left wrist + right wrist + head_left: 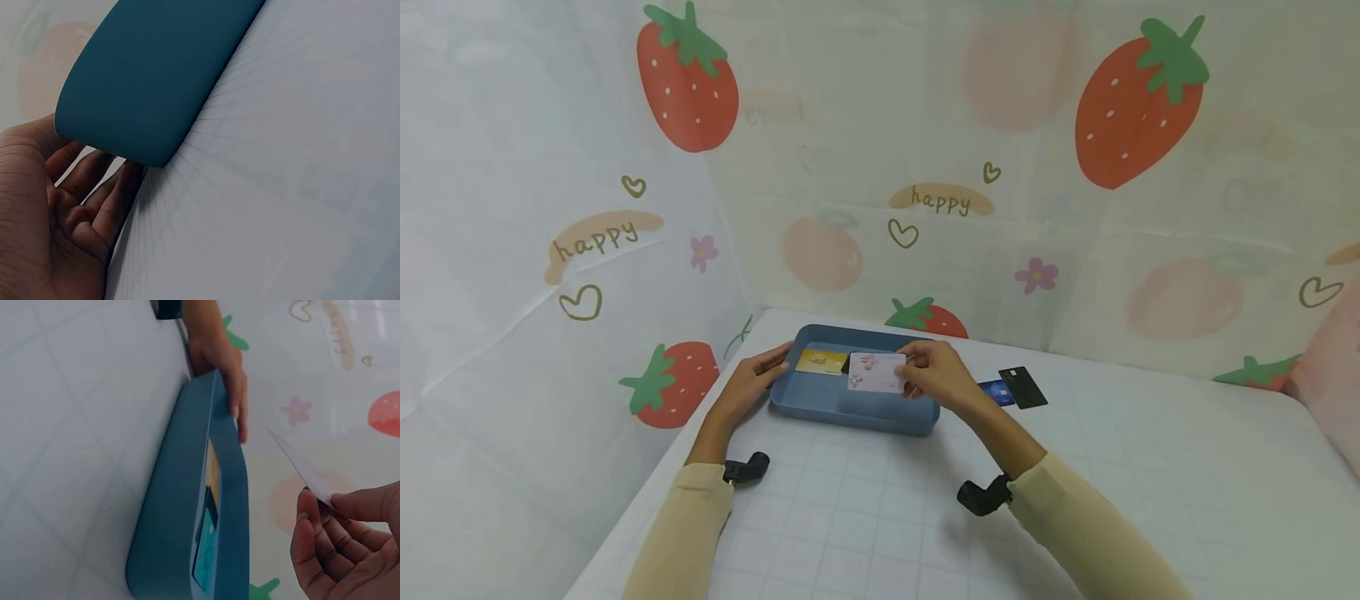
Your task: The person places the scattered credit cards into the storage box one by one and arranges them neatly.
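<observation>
My right hand [934, 372] pinches a pale pink card with a flower print [872, 373] between thumb and fingers. In the right wrist view this card [303, 469] is seen nearly edge-on, raised above the blue tray [850, 420]. My left hand [751, 390] holds the tray's left end, its thumb at the rim and its fingers around the end wall. Inside the tray lie a yellow card [820, 362] and a dark card [846, 365], mostly hidden by the pink one. A teal card [205, 550] in the tray shows only in the right wrist view.
Right of the tray, a black card [1024, 387] partly overlaps a blue card [998, 392] on the white grid-patterned table cover [850, 517]. A strawberry-print curtain [880, 108] stands behind and to the left. Each wrist wears a black camera mount.
</observation>
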Tool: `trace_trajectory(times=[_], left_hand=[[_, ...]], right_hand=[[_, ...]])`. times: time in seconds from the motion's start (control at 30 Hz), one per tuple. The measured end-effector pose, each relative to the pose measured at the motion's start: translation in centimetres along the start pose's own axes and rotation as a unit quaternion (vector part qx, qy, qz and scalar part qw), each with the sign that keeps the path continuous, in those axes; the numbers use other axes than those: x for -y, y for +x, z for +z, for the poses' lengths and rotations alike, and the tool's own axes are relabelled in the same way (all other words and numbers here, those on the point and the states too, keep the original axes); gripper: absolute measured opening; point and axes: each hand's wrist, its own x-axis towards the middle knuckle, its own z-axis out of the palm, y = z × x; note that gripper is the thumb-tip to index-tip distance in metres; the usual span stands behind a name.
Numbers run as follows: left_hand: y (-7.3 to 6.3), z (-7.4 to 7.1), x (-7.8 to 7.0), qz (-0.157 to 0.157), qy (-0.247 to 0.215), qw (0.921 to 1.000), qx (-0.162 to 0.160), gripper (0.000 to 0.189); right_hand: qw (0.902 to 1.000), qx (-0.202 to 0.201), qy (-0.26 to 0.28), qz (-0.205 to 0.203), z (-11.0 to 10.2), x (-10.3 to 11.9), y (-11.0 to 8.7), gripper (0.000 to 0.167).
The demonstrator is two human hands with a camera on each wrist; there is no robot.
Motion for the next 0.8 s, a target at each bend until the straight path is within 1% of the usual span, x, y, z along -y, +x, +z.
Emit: trace_trajectory(times=[0.1, 0.23, 0.33, 0.43, 0.63, 0.8], left_hand=[[-0.4, 0.0, -1.1, -0.004, 0.0, 1.0, 0.004, 0.051], [-1.3, -0.1, -3.2, -0.005, 0.002, 0.9999, 0.009, 0.051], [-1.7, -0.2, -4.0, -0.001, 0.003, 1.0, 0.009, 0.051], [-1.8, -0.2, -4.1, 0.001, 0.001, 1.0, 0.008, 0.05], [-1.6, -0.1, -3.7, -0.002, 0.001, 1.0, 0.01, 0.05], [-1.5, -0.2, -3.7, 0.005, -0.005, 0.9999, 0.009, 0.05]], right_hand=[[1.0, 0.0, -0.005, 0.002, 0.4, -0.1, 0.6, 0.026], [0.9999, 0.002, -0.011, 0.003, 0.9, -0.2, 1.1, 0.027], [0.9999, 0.007, -0.006, 0.006, 1.4, -0.2, 1.5, 0.027], [0.9998, 0.008, -0.004, 0.015, 2.0, -0.4, 1.8, 0.026], [0.9993, 0.002, -0.014, 0.033, 3.2, -1.1, 2.7, 0.025], [0.9991, 0.001, -0.013, 0.039, 4.0, -1.5, 3.3, 0.026]])
